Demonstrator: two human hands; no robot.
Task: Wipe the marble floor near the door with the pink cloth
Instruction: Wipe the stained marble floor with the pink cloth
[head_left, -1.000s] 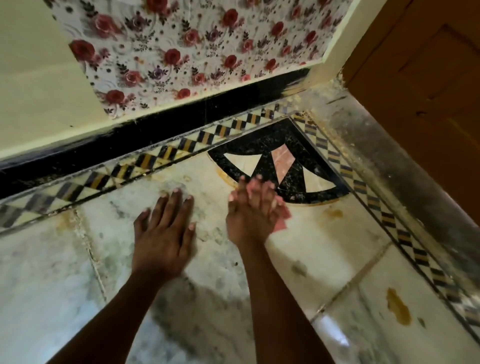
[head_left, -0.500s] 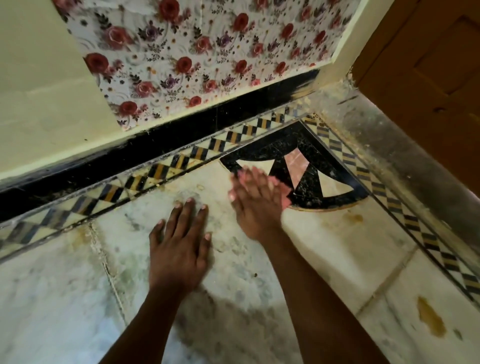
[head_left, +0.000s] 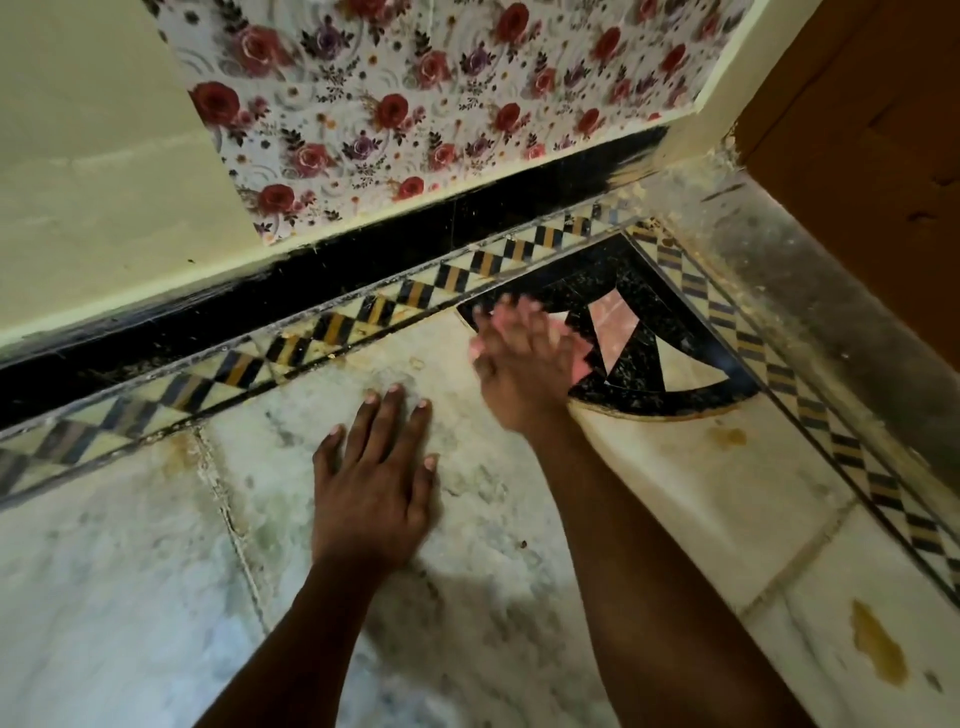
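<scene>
The pink cloth (head_left: 576, 353) is bunched flat under the right hand (head_left: 519, 364), only a pink edge showing at the hand's right side, on the black, fan-shaped stone inlay (head_left: 675, 353) in the far corner of the marble floor (head_left: 649, 467).

Nearest, the left hand (head_left: 379, 478) lies palm-down on the grey-veined white marble, fingers straight and spread, holding nothing; it serves as a prop and sits on the same slab as a second ago. A yellow-brown stain (head_left: 878, 649) marks the floor toward its near right edge, well apart from both hands.

Farther out, the right hand presses the cloth with fingers extended and blurred by motion. Over the last second it has slid away from the plain marble onto the inlay, toward the black-and-yellow chequered border strip (head_left: 415, 301) along the floor's far edge. In my judgement the wiping stroke has now reached the corner by the brown wooden door (head_left: 883, 156), so that patch is being covered, while the dusty grey threshold (head_left: 810, 291) along the right edge and the stain look untouched.

Beyond stands the black skirting (head_left: 363, 265) under rose-patterned wallpaper (head_left: 415, 104).
</scene>
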